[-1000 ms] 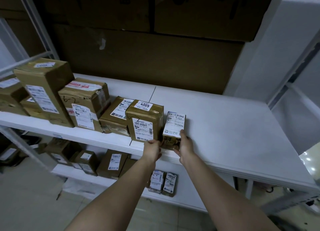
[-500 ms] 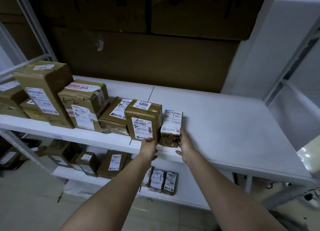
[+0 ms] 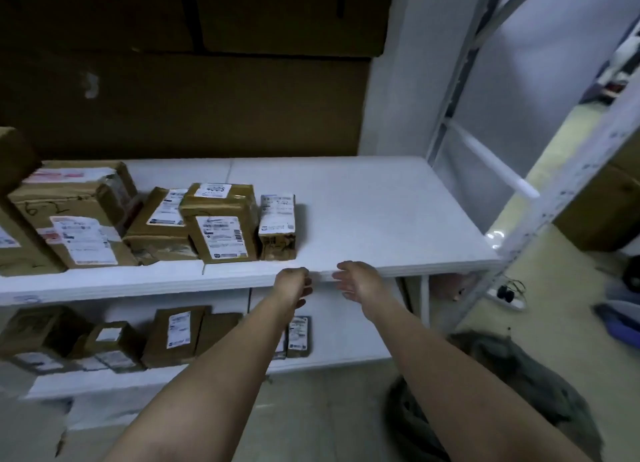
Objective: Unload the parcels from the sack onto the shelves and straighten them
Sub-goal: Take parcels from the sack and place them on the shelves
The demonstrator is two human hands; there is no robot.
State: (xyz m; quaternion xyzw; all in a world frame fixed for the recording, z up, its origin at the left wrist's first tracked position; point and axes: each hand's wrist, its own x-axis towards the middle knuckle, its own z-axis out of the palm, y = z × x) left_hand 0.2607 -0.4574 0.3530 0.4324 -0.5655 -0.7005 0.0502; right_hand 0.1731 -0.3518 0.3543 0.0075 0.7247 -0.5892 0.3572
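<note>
A small brown parcel with a white label stands upright on the white shelf, at the right end of a row of parcels. To its left stands a parcel marked 4005. My left hand hangs in front of the shelf's front edge with loosely curled fingers and holds nothing. My right hand is beside it, fingers relaxed, also holding nothing. Both hands are apart from the parcels. A dark olive sack lies on the floor at the lower right.
More brown parcels fill the shelf's left part. Several parcels stand on the lower shelf. Large cardboard sheets back the shelf. A white rack post rises on the right, with a power strip on the floor.
Both hands have let go of the small parcel and drawn back below the shelf edge. The view has swung to the right, bringing the sack into sight.
</note>
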